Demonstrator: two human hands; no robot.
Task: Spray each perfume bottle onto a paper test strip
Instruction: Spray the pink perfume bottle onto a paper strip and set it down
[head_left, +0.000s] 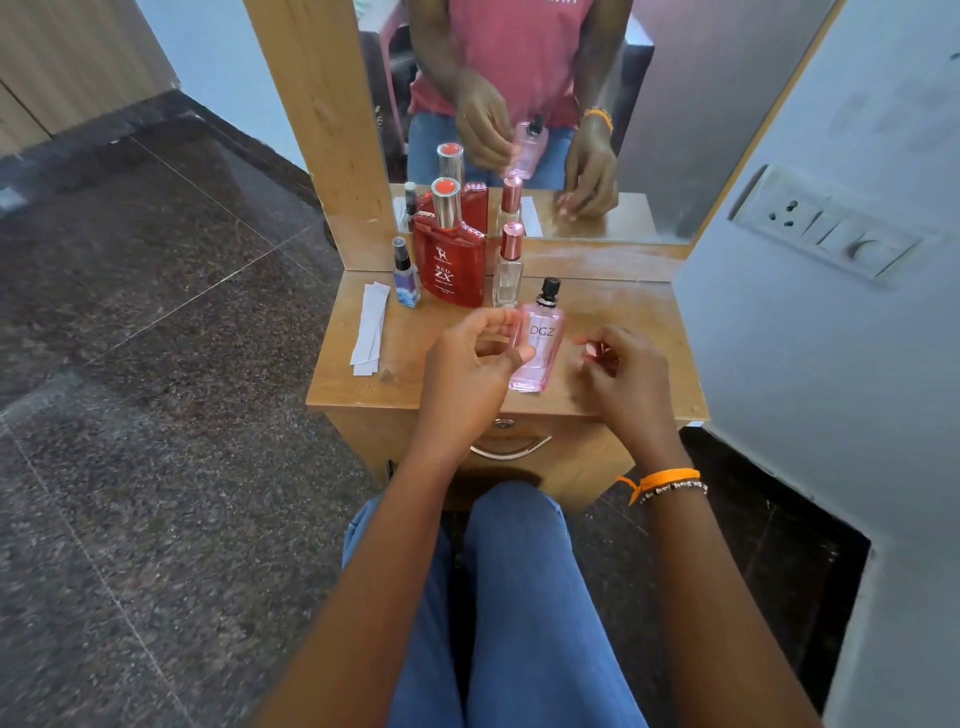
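Near table edge (415, 400): pink bottle (537, 348).

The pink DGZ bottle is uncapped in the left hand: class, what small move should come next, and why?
Probably put down the cap held in the right hand and fetch a paper test strip. The left hand holds the pink DGZ bottle with its black sprayer bare, yet no strip is near it.

— What stands around the wooden desk (613, 332)?
— A mirror (675, 130) in a wooden frame rises from its back edge. A pale wall (831, 389) with a switch plate (826, 228) stands right of it; dark speckled stone floor (156, 415) spreads left.
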